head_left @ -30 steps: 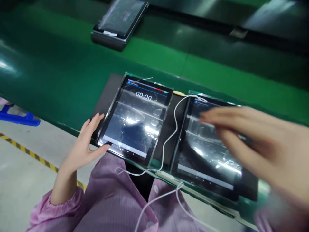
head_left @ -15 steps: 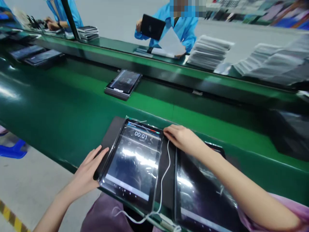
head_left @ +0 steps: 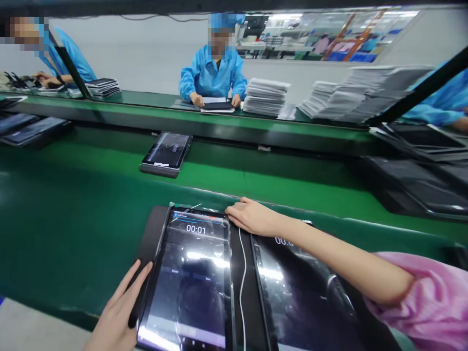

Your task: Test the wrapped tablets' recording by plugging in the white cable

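Two tablets in clear film lie side by side on a black mat [head_left: 146,248] at the near edge of the green belt. The left tablet [head_left: 190,282] shows a timer reading 00:01. My left hand [head_left: 119,312] rests flat against its left edge, fingers stretched out. My right hand [head_left: 250,217] reaches across the right tablet [head_left: 300,302] and its curled fingertips touch the top right corner of the left tablet, where a white cable [head_left: 241,287] starts. The cable runs down between the two tablets.
A third tablet on a grey block [head_left: 166,153] sits further out on the green conveyor belt [head_left: 73,195]. Across the belt, people in blue coats work at a bench with stacks of white sheets [head_left: 265,97]. Dark trays [head_left: 420,161] lie at the right.
My right hand has moved from above the right tablet to the left tablet's top right corner. The timer went from 00:00 to 00:01. My head has tilted up, so the far bench shows.
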Tool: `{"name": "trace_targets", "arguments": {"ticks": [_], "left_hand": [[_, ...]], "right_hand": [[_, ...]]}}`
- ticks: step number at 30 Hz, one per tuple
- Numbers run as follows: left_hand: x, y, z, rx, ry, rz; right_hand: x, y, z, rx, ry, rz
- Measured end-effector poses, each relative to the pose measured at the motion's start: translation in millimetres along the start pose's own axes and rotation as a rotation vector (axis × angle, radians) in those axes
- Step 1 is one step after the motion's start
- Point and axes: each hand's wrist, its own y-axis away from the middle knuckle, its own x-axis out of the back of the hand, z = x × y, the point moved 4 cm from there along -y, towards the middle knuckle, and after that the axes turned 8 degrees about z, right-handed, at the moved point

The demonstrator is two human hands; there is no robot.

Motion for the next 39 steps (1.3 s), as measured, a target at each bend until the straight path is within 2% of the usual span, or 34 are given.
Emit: {"name": "trace_targets", "arguments": {"ticks": [4, 7, 12, 18, 24, 30, 35, 39], "left_hand": [[-0.5, 1, 3, 0.023, -0.025, 0.015], [-0.6, -4, 3, 0.034, -0.042, -0.003], [-8.1, -41, 4, -0.08, -0.029, -0.044], [-37.9, -113, 21, -0.185, 0.002, -0.085], [-86.0, -189, 49, -0.171, 0.032, -0.071], [-111.2, -268, 64, -0.196, 0.015, -0.051], [-129.1, -306, 65, -0.203, 0.018, -0.067], [-147.7, -329, 71, -0.185, 0.035, -0.094]], "right_hand": [[4, -7, 2, 0.051, 0.039, -0.026], [12, -7, 3, 0.038, 0.056, -0.021], [23, 5, 27, -0.061, 0.013, -0.042], [20, 24, 90, -0.208, -0.042, -0.093], [17, 27, 178, -0.397, 0.023, -0.09], [22, 29, 255, -0.417, 0.042, -0.065], [21, 43, 297, -0.377, 0.1, -0.007], [15, 42, 320, -0.4, 0.213, 0.004]]}}
